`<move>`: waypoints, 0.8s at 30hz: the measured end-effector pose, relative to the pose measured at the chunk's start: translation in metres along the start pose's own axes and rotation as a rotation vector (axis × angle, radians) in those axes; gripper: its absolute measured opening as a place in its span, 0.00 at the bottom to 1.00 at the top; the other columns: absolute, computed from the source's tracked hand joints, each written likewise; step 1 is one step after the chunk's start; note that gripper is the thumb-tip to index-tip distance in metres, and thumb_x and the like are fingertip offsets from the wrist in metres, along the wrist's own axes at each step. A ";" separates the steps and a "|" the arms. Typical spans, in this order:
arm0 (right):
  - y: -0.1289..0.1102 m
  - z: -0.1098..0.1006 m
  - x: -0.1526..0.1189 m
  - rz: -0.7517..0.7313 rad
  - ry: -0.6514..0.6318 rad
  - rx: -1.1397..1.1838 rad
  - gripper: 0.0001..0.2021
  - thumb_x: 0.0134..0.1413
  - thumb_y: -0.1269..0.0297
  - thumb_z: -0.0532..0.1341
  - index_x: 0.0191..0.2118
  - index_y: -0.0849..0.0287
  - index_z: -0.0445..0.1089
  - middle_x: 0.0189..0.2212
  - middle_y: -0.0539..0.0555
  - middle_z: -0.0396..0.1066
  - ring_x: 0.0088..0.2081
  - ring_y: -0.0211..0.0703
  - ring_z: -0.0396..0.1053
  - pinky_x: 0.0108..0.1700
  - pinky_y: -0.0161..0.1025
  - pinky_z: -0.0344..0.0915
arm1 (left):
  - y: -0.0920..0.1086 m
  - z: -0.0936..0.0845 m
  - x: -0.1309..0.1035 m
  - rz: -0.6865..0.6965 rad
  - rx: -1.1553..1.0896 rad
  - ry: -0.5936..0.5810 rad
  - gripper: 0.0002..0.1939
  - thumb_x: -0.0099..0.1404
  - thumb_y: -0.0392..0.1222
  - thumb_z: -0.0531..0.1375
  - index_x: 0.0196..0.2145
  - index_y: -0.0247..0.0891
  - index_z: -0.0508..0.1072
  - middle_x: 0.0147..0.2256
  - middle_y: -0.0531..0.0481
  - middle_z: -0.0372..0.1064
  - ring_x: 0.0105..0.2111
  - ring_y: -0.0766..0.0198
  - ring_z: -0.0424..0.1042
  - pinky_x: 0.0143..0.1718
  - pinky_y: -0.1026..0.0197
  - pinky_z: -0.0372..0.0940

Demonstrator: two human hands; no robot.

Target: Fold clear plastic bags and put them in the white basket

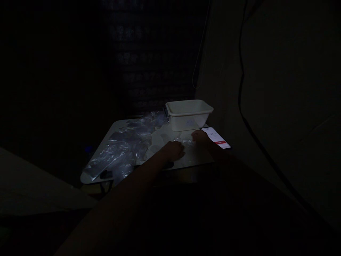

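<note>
My left hand (174,150) is closed over the small white table, its fingers curled at one side of a piece of clear plastic (188,142). At the other side of that plastic, my right hand (199,137) is closed too, fingers bent down on it. The plastic looks like a small clear bag, though the dim light hides its exact shape. To the left, a loose heap of clear plastic bags (125,144) covers much of the tabletop.
A white plastic tub (188,119) stands at the back right of the white table (157,138). Beside my right hand lies a phone (217,138) with a lit screen, at the table's right edge. A dark cable (241,85) runs down the wall on the right.
</note>
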State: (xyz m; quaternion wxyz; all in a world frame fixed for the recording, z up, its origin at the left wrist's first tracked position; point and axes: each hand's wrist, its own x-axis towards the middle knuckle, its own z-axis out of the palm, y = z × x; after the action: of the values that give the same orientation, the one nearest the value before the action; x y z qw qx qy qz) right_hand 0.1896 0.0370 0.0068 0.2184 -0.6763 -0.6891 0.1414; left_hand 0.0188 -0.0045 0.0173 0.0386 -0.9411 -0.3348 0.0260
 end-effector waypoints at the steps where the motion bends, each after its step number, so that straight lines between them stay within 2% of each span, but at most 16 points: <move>1: -0.003 0.001 -0.001 -0.020 -0.013 -0.026 0.11 0.44 0.71 0.48 0.28 0.63 0.67 0.25 0.53 0.68 0.27 0.35 0.64 0.30 0.31 0.59 | 0.001 -0.001 0.000 0.007 0.004 0.002 0.19 0.58 0.48 0.41 0.39 0.36 0.63 0.37 0.44 0.63 0.40 0.59 0.62 0.36 0.58 0.58; 5: -0.010 0.005 -0.002 -0.083 -0.065 -0.087 0.13 0.43 0.74 0.48 0.32 0.62 0.68 0.33 0.53 0.68 0.35 0.36 0.63 0.37 0.31 0.57 | 0.004 -0.002 0.000 0.038 0.010 -0.008 0.18 0.58 0.46 0.42 0.37 0.35 0.65 0.36 0.44 0.63 0.37 0.60 0.63 0.34 0.60 0.58; 11: -0.007 0.004 -0.006 -0.123 -0.100 -0.371 0.19 0.42 0.76 0.47 0.41 0.59 0.65 0.40 0.56 0.64 0.40 0.42 0.60 0.40 0.35 0.54 | 0.003 0.000 -0.005 0.035 -0.001 0.007 0.18 0.59 0.45 0.43 0.43 0.36 0.60 0.42 0.43 0.61 0.41 0.60 0.61 0.37 0.60 0.57; 13: -0.005 0.002 -0.006 -0.100 -0.062 -0.410 0.19 0.44 0.73 0.47 0.43 0.58 0.64 0.41 0.56 0.63 0.41 0.44 0.59 0.39 0.37 0.55 | 0.001 0.002 -0.006 0.017 0.010 0.008 0.18 0.59 0.45 0.42 0.44 0.36 0.59 0.43 0.43 0.59 0.42 0.60 0.60 0.38 0.59 0.56; 16: -0.004 0.004 -0.005 -0.078 0.074 -0.435 0.17 0.49 0.64 0.44 0.45 0.57 0.61 0.42 0.57 0.61 0.42 0.47 0.57 0.39 0.40 0.54 | -0.001 0.003 -0.007 -0.012 0.021 0.017 0.19 0.60 0.47 0.40 0.44 0.36 0.59 0.45 0.42 0.58 0.45 0.59 0.58 0.39 0.57 0.55; 19: 0.000 0.013 -0.007 -0.143 0.194 -0.511 0.22 0.50 0.55 0.42 0.50 0.59 0.54 0.45 0.60 0.58 0.45 0.51 0.53 0.39 0.45 0.53 | 0.001 0.004 -0.005 -0.047 0.030 0.033 0.22 0.60 0.48 0.37 0.48 0.35 0.55 0.49 0.41 0.53 0.49 0.57 0.52 0.40 0.54 0.54; 21: 0.006 0.022 -0.010 -0.221 0.222 -0.589 0.24 0.51 0.55 0.41 0.52 0.61 0.49 0.48 0.63 0.55 0.48 0.54 0.50 0.41 0.48 0.51 | 0.003 0.005 -0.004 -0.094 0.036 0.009 0.25 0.60 0.50 0.36 0.50 0.34 0.52 0.52 0.41 0.48 0.51 0.56 0.47 0.42 0.52 0.52; 24: 0.016 0.033 -0.016 -0.290 0.213 -0.669 0.24 0.51 0.55 0.40 0.53 0.63 0.48 0.51 0.65 0.50 0.51 0.55 0.45 0.45 0.54 0.45 | 0.008 0.008 -0.003 -0.175 0.040 -0.065 0.27 0.59 0.52 0.36 0.52 0.33 0.49 0.54 0.41 0.43 0.53 0.56 0.43 0.43 0.50 0.51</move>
State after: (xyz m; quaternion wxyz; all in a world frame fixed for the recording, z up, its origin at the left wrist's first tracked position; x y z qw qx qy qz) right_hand 0.1871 0.0250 -0.0318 0.0737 -0.6167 -0.7591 -0.1948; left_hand 0.0206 -0.0122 0.0089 0.0489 -0.9059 -0.4164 0.0598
